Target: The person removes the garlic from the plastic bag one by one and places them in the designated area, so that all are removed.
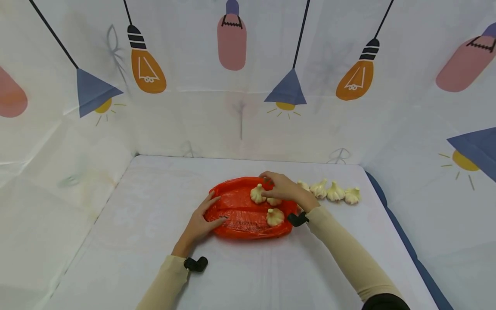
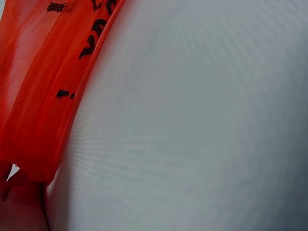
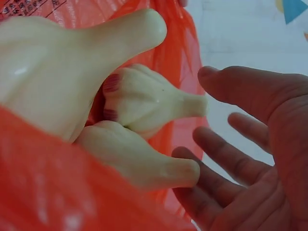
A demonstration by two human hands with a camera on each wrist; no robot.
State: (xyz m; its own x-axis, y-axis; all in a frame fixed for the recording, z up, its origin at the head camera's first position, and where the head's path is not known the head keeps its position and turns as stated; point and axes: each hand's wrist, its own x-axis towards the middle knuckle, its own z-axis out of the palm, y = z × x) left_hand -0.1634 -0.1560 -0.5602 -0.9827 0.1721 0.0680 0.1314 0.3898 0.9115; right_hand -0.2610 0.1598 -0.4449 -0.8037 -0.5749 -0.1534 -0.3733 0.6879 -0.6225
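A red plastic bag [image 1: 236, 200] with black print lies spread on the white table, its edges raised around the middle. Three pale garlic bulbs sit in its right half: one bulb [image 1: 257, 193] beside my right thumb, another [image 1: 274, 201] partly hidden under that hand, and a third [image 1: 275, 217] nearer the front. My right hand [image 1: 284, 186] reaches over the bag's far right edge. In the right wrist view its spread fingers [image 3: 231, 154] are right at the bulbs' necks. At the bag's left edge, my left hand [image 1: 198, 224] rests with fingers and thumb spread.
Several more garlic bulbs [image 1: 335, 191] stand in a row on the table [image 1: 162, 189], right of the bag and beyond my right forearm. White sheets [image 1: 240, 116] printed with lamps and bulbs hang behind and at both sides.
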